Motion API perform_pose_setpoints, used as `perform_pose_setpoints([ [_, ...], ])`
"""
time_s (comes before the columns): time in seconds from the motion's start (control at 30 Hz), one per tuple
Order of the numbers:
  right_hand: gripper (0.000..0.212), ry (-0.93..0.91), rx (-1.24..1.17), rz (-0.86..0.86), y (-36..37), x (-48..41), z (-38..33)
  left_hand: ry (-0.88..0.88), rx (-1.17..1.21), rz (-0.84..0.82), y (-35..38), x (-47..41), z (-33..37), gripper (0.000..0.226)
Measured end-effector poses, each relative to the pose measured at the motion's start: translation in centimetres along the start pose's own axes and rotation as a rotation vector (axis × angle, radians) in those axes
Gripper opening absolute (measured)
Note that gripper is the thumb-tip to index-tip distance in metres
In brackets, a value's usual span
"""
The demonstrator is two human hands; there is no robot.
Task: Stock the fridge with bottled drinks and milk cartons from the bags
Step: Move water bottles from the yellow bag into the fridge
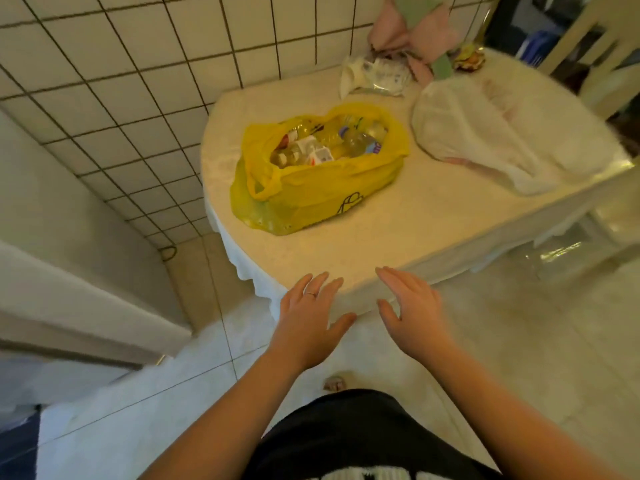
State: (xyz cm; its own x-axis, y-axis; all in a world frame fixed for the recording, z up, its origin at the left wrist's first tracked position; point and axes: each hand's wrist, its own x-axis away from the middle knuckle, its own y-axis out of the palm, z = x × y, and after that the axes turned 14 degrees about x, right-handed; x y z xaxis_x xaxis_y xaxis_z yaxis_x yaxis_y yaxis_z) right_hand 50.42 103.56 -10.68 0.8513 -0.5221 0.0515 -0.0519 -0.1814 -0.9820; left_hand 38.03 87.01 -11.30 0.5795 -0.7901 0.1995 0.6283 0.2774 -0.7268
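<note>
A yellow plastic bag (322, 188) lies open on a round table (398, 237) covered in a cream cloth. Inside it I see clear bottles (360, 142) and small white cartons (317, 154). A white plastic bag (485, 133) lies to its right on the table. My left hand (311, 313) and my right hand (412, 313) hover side by side over the table's near edge, palms down, fingers spread, holding nothing. Both are well short of the yellow bag. A ring sits on one left finger.
A white tiled wall (138, 81) runs behind and left of the table. A white appliance edge (69, 306) juts in at the left. Pink and green cloth (415, 32) and small packets (377, 77) lie at the table's back. Pale floor tiles surround me.
</note>
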Motion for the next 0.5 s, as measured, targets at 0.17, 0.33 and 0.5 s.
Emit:
perform_pose_setpoints([
  [0.17,0.052,-0.005,-0.052,0.032,-0.9,-4.5,2.7,0.009,-0.008,0.025,-0.7,-5.4,1.6,0.064],
  [0.33,0.052,-0.033,-0.092,0.06,-1.9,-10.1,5.4,-0.005,0.015,0.085,-1.0,-9.5,2.6,0.062],
  [0.5,0.051,-0.128,-0.121,0.128,-3.0,-16.8,8.2,0.032,0.06,0.31,-1.2,-14.7,4.3,0.062],
])
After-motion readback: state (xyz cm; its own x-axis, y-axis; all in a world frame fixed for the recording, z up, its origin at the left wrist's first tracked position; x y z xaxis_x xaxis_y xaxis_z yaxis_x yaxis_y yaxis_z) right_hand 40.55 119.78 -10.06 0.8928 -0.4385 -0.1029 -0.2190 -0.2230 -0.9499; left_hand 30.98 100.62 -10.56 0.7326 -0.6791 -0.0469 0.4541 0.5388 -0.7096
